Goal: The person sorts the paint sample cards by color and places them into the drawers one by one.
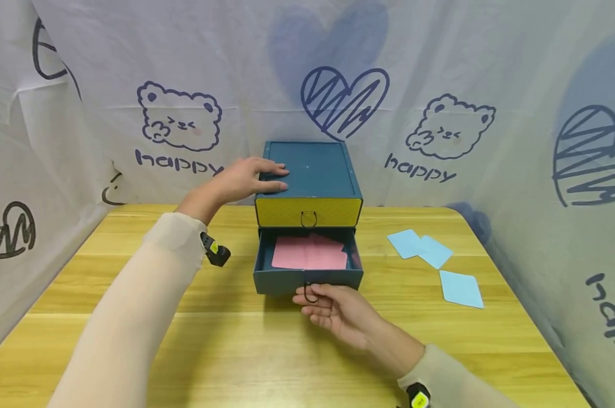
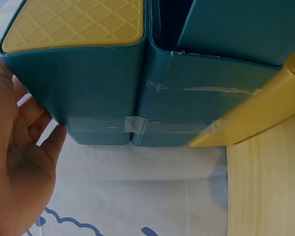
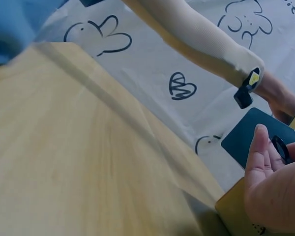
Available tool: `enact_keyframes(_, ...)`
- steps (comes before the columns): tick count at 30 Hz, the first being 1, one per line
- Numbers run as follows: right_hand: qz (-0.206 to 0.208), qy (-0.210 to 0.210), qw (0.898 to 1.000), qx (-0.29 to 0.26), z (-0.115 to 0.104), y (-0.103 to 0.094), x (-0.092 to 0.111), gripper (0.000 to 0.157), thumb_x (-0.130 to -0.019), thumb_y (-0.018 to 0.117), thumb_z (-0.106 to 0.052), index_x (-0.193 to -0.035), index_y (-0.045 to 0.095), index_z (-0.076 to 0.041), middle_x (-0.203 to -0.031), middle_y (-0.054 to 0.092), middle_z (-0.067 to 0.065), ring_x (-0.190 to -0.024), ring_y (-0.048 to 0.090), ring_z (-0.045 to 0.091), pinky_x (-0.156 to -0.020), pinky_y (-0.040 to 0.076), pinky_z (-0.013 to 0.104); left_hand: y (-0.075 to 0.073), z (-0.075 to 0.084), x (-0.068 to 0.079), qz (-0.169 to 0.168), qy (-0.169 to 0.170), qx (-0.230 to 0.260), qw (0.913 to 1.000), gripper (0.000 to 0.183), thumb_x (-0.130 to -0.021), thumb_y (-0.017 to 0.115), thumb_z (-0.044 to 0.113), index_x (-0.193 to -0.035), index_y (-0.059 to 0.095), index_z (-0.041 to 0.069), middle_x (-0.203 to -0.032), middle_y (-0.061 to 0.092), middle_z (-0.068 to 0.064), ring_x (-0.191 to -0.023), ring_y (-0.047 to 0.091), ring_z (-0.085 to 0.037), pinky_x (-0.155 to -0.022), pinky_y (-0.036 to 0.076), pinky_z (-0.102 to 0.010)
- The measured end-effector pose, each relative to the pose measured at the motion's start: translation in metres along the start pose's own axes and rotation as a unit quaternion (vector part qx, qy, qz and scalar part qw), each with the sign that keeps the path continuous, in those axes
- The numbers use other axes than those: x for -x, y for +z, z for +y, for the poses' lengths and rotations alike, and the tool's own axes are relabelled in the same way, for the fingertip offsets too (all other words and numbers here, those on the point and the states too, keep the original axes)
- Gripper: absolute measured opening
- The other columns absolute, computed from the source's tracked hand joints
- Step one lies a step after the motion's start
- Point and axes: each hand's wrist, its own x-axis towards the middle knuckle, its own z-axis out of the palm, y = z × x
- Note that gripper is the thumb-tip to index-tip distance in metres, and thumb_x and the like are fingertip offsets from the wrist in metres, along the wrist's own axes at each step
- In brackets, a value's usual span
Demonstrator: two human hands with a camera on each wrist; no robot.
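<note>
Head view, nearest us: the right hand (image 1: pixel 345 317) pinches a black loop (image 1: pixel 311 300) between thumb and fingers, the other fingers loosely bent. Right wrist view shows us this grip from the side, which the left wrist view does not. Just beyond that hand, the loop's blue drawer (image 1: pixel 281 281) stands partly out. Its front faces us, the front's long axis running left to right; pink cards (image 1: pixel 292 252) lie inside. Below it, a yellow section (image 2: pixel 258 118) shows in left wrist view, hidden from head view. Right of the right hand, three pale blue cards (image 1: pixel 462 289) lie on the wooden table (image 1: pixel 225 362). Farther off, the left hand (image 1: pixel 246 177) rests on top of the blue cabinet (image 1: pixel 317 170), fingers extended, gripping nothing. Under that hand, only left wrist view shows us clear tape (image 2: pixel 101 124) along the cabinet's side. Farthest hangs a white curtain (image 1: pixel 251 45) printed with bears and hearts.
</note>
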Motion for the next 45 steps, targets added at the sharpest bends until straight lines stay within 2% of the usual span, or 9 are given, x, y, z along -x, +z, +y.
enact_keyframes(16, 0.026, -0.037, 0.999, -0.006, -0.025, -0.011, -0.044, 0.036, -0.102, 0.053, -0.022, -0.127, 0.059, 0.005, -0.111, 0.070, 0.013, -0.087, 0.069, 0.015, -0.075, 0.055, 0.022, 0.002, 0.000, 0.001, 0.002, -0.005, 0.006, 1.0000, 0.059, -0.092, 0.061, 0.055, -0.142, 0.055, 0.023, -0.153, 0.038, 0.000, -0.143, 0.028, -0.027, -0.113, 0.026, -0.053)
enact_keyframes(27, 0.051, -0.054, 0.997, -0.020, -0.040, -0.016, -0.073, 0.029, -0.103, 0.053, -0.022, -0.117, 0.064, 0.001, -0.106, 0.071, 0.012, -0.085, 0.069, 0.016, -0.074, 0.056, 0.024, 0.001, -0.001, 0.001, 0.001, -0.004, 0.009, 1.0000, 0.059, -0.093, 0.061, 0.054, -0.141, 0.055, 0.022, -0.153, 0.038, 0.001, -0.143, 0.028, -0.026, -0.113, 0.026, -0.052)
enact_keyframes(34, 0.047, -0.054, 0.997, -0.015, -0.039, -0.018, -0.071, 0.033, -0.101, 0.056, -0.028, -0.115, 0.064, 0.000, -0.102, 0.072, 0.010, -0.083, 0.067, 0.015, -0.074, 0.055, 0.023, 0.002, -0.002, -0.001, 0.002, -0.004, 0.010, 0.9999, 0.059, -0.092, 0.060, 0.055, -0.142, 0.054, 0.023, -0.154, 0.038, 0.001, -0.143, 0.028, -0.026, -0.113, 0.026, -0.052)
enact_keyframes(39, 0.062, -0.050, 0.997, -0.011, -0.029, -0.027, -0.064, 0.031, -0.101, 0.056, -0.030, -0.114, 0.061, -0.002, -0.097, 0.070, 0.009, -0.078, 0.065, 0.017, -0.069, 0.053, 0.024, 0.003, -0.002, -0.001, 0.001, -0.005, 0.007, 1.0000, 0.059, -0.092, 0.060, 0.055, -0.142, 0.055, 0.023, -0.153, 0.038, 0.001, -0.143, 0.028, -0.026, -0.114, 0.026, -0.052)
enact_keyframes(45, 0.081, -0.042, 0.996, 0.001, -0.015, -0.040, -0.060, 0.028, -0.102, 0.054, -0.026, -0.112, 0.059, 0.000, -0.095, 0.067, 0.008, -0.081, 0.065, 0.016, -0.073, 0.053, 0.023, 0.002, -0.001, 0.001, 0.002, -0.007, 0.007, 1.0000, 0.059, -0.092, 0.060, 0.055, -0.142, 0.054, 0.023, -0.154, 0.037, 0.001, -0.143, 0.027, -0.026, -0.114, 0.024, -0.053)
